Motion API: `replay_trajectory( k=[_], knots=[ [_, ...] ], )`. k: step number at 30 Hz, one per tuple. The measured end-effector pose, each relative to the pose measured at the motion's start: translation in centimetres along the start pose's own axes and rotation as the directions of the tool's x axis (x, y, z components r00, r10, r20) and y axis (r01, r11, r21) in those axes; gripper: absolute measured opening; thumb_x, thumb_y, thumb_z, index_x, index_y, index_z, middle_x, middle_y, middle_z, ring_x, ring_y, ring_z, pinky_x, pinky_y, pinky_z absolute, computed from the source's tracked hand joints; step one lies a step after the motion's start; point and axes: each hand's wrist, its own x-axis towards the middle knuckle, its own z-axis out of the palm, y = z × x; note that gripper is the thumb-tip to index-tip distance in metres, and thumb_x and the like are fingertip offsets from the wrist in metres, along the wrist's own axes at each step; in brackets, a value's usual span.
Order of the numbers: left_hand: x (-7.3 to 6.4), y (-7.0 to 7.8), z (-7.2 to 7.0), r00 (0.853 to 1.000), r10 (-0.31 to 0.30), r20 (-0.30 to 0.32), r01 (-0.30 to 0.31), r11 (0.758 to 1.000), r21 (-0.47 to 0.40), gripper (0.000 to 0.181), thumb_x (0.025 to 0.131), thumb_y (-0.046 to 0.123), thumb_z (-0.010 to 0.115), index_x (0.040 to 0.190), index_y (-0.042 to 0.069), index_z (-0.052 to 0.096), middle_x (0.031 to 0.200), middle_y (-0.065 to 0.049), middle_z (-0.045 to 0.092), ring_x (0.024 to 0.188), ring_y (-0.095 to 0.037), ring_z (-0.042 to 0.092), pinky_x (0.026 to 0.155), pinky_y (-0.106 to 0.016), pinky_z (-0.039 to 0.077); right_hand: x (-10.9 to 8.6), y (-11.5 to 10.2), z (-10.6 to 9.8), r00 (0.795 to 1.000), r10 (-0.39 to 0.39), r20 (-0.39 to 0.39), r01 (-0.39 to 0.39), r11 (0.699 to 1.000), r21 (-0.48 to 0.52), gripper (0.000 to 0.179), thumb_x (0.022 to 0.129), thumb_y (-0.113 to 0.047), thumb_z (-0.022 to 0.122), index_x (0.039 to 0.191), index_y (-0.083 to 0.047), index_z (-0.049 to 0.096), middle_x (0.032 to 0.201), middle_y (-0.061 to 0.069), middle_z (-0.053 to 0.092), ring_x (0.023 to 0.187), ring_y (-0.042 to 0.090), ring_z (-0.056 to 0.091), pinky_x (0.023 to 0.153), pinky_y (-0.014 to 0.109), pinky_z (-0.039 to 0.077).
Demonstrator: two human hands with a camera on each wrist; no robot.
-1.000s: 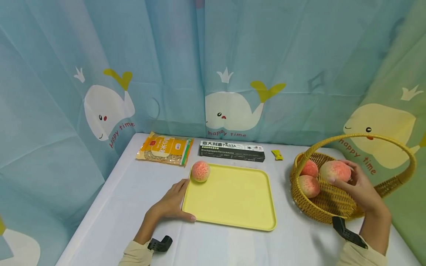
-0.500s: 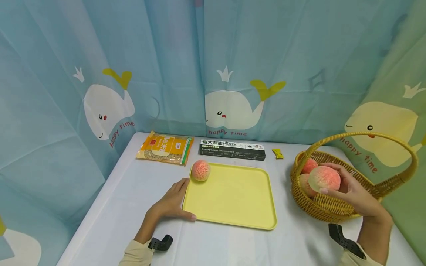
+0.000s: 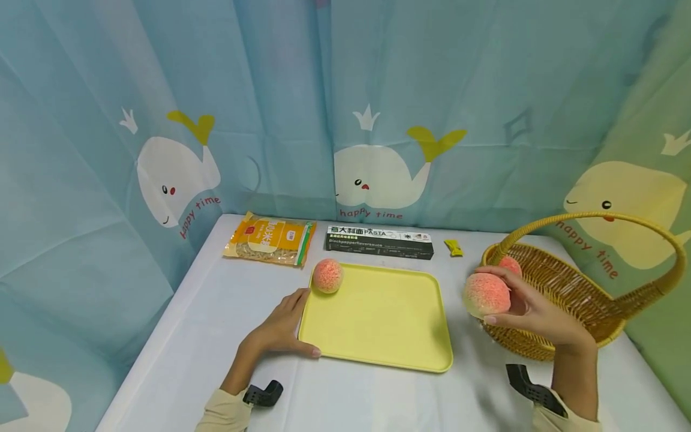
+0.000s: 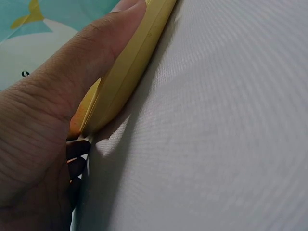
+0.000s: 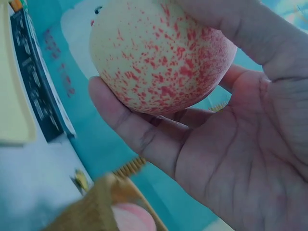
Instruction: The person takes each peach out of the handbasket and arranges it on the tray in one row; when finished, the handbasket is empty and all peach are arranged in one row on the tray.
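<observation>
At the yellow tray's [image 3: 378, 318] near left corner, my left hand [image 3: 281, 324] holds it, thumb along the front side and fingers at the left side. A pink-speckled peach [image 3: 327, 276] sits in the tray's far left corner. My right hand [image 3: 545, 318] grips another peach [image 3: 487, 295] between thumb and fingers, held up just left of the wicker basket [image 3: 572, 288]. In the right wrist view, the fingers curve under this peach [image 5: 159, 62]. One peach [image 3: 510, 264] shows inside the basket; the hand and held peach cover part of the basket's left side.
Behind the tray lie an orange bag of grain [image 3: 270, 239], a black pasta box [image 3: 379, 242] and a small yellow packet [image 3: 453, 247]. The basket's tall handle [image 3: 621, 217] arches over its right part. A whale-print curtain [image 3: 281, 120] closes off the back and sides.
My right hand has carried the peach left, out of the basket and past its left rim. My left hand stays at the tray corner.
</observation>
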Motion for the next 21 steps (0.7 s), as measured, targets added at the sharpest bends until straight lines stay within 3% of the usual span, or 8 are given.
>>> replay_trajectory(
  k=[4, 7, 15, 21],
  knots=[
    [0.0, 0.1, -0.1, 1.000, -0.005, 0.000, 0.005, 1.000, -0.005, 0.132, 0.057, 0.061, 0.085, 0.157, 0.012, 0.015, 0.159, -0.015, 0.022, 0.145, -0.037, 0.024, 0.113, -0.058, 0.027, 1.5, 0.5, 0.8, 0.998, -0.049, 0.046, 0.049, 0.999, 0.014, 0.080, 0.081, 0.025, 0.058, 0.149, 0.009, 0.019, 0.140, 0.011, 0.043, 0.112, 0.014, 0.059, 0.077, 0.031, 0.057],
    [-0.1, 0.2, -0.1, 1.000, -0.008, 0.000, 0.008, 1.000, -0.011, 0.132, 0.057, 0.061, 0.086, 0.157, 0.012, 0.014, 0.160, -0.015, 0.022, 0.145, -0.037, 0.024, 0.114, -0.058, 0.027, 2.5, 1.0, 1.4, 0.997, -0.045, 0.059, 0.045, 0.999, -0.003, 0.079, 0.082, 0.022, 0.060, 0.149, 0.007, 0.021, 0.142, 0.009, 0.043, 0.113, 0.012, 0.057, 0.074, 0.031, 0.056],
    [0.0, 0.3, 0.0, 1.000, 0.002, 0.000, -0.002, 1.000, -0.009, 0.132, 0.057, 0.061, 0.085, 0.157, 0.012, 0.015, 0.159, -0.015, 0.022, 0.144, -0.037, 0.025, 0.113, -0.058, 0.028, 4.8, 3.0, 2.7, 0.998, 0.036, 0.045, -0.037, 0.999, 0.020, 0.079, 0.085, 0.014, 0.063, 0.152, -0.001, 0.024, 0.145, 0.007, 0.040, 0.122, 0.008, 0.052, 0.084, 0.028, 0.055],
    [0.0, 0.3, -0.1, 1.000, -0.006, -0.004, 0.006, 1.000, -0.005, 0.133, 0.057, 0.062, 0.085, 0.157, 0.012, 0.015, 0.159, -0.015, 0.023, 0.144, -0.037, 0.025, 0.114, -0.058, 0.028, 7.3, 3.8, 3.6, 0.995, 0.096, 0.022, -0.096, 0.995, 0.014, 0.078, 0.087, 0.006, 0.067, 0.151, -0.003, 0.024, 0.141, 0.008, 0.042, 0.118, 0.007, 0.053, 0.084, 0.028, 0.055]
  ],
)
